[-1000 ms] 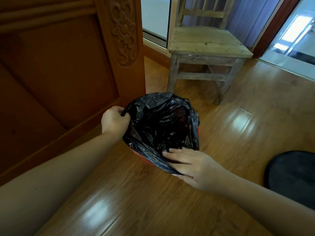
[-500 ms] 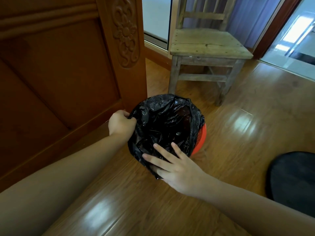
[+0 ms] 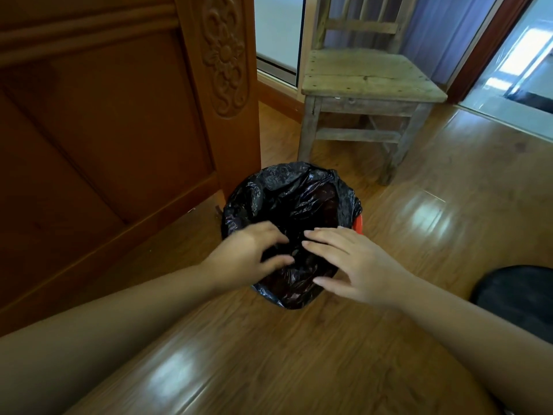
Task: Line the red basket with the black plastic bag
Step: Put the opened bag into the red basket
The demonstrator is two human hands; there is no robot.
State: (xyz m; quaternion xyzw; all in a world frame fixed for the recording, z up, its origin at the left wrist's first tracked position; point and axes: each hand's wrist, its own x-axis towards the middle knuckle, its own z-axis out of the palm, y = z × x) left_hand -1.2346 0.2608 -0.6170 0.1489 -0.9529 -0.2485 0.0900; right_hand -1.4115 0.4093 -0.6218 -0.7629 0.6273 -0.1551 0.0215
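Note:
The black plastic bag (image 3: 294, 202) sits crumpled in and over the red basket (image 3: 358, 225), of which only a sliver of rim shows at the right. Both hands are over the bag's near edge. My left hand (image 3: 251, 253) curls its fingers and thumb on the plastic at the near left. My right hand (image 3: 350, 262) lies flat with fingers spread on the near right of the bag. The basket's walls and inside are hidden by the bag.
The basket stands on a glossy wooden floor (image 3: 299, 354). A carved wooden panel (image 3: 119, 115) rises close on the left. A worn wooden chair (image 3: 365, 94) stands just behind. A dark round object (image 3: 520, 298) lies at the right edge.
My left hand left the bag's left rim and came to the near edge beside my right hand. The bag has sunk lower over the basket, whose red rim now shows at the right.

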